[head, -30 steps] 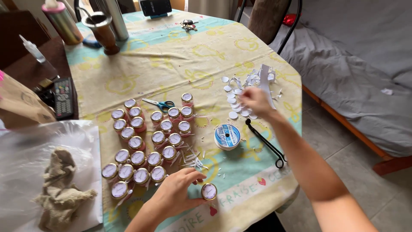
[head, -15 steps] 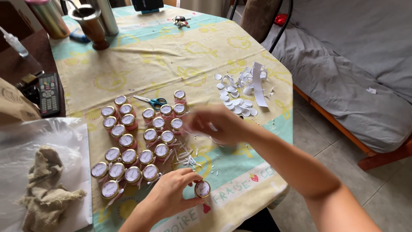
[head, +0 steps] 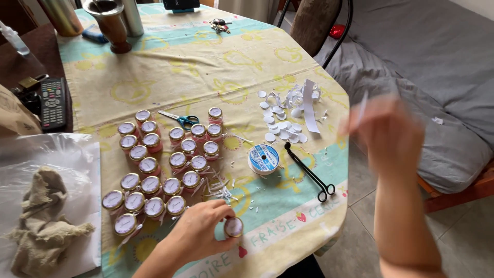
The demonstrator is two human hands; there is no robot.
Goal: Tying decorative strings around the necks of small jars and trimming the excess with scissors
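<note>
1. Two hands showing: your left hand point(head: 198, 234) is down at the near edge of the desk point(head: 170, 67), and its fingers point(head: 218, 213) are curled around a small jar point(head: 233, 226) with a round white label on the lid. That jar sits apart from the rest, right by the printed border of the tablecloth.
2. Your right hand point(head: 388, 131) is up in the air off the right side of the desk, over the grey bed point(head: 437, 56). It's super blurry, looks like there's a thin white strip point(head: 363, 108) pinched in it, but honestly you can't tell how the fingers are set.
3. Just left of your left hand there's the big cluster of matching jars point(head: 159, 159), all upright with labelled lids.
4. A pair of blue-handled scissors point(head: 180, 119) lies among the far jars.
5. A spool of clear thread point(head: 263, 159) sits near the middle, with long black tongs point(head: 309, 172) just beside it.
6. A pile of white paper circles and scraps point(head: 288, 116) lies further back on the right.
7. Over on the left you've got a crumpled beige cloth point(head: 43, 226) on a plastic sheet, and a remote point(head: 53, 103) behind it.
</note>
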